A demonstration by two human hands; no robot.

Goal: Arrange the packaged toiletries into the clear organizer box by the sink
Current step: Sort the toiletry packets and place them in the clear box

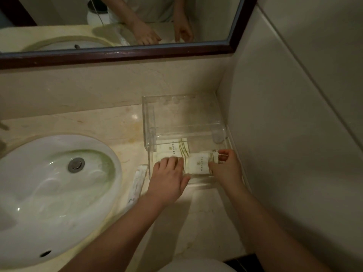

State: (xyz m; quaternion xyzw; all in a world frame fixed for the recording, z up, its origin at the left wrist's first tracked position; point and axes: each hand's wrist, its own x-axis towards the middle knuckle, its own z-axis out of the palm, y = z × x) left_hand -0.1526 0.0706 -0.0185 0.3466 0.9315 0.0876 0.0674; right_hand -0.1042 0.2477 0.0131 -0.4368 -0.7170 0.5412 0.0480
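In the corner of the counter, right up against the side wall (275,134), the clear organizer box (149,114) is sitting with its low front tray facing the person, and both hands are working in that tray. The right hand (225,169) is pinching the front packet (198,163), a white sachet with green stripes. The thumb is sitting on the near side and the fingers are going over the far right end, so it's a narrow grip on that end. The packet's long axis is running left to right along the tray. The left hand (169,179) is lying over the left packet (159,157) just beside it, but the fingers are blurring, so I can't tell if it's pressing or actually gripping. A rear packet (172,147) is lying flat behind those two, under the box's upper shelf.

My guess is the front packet is getting squared up in the tray's right half. What matters is that it's lying to the left of the grip, so it's being steered from its right end, with the left hand nearer the free end. Room is looking tight: tray wall on the near side, side wall just beside the right hand, and the left packet touching or nearly touching. A long wrapped item (137,183) is lying on the countertop (196,222) between the box and the sink (110,154), nearer the left hand
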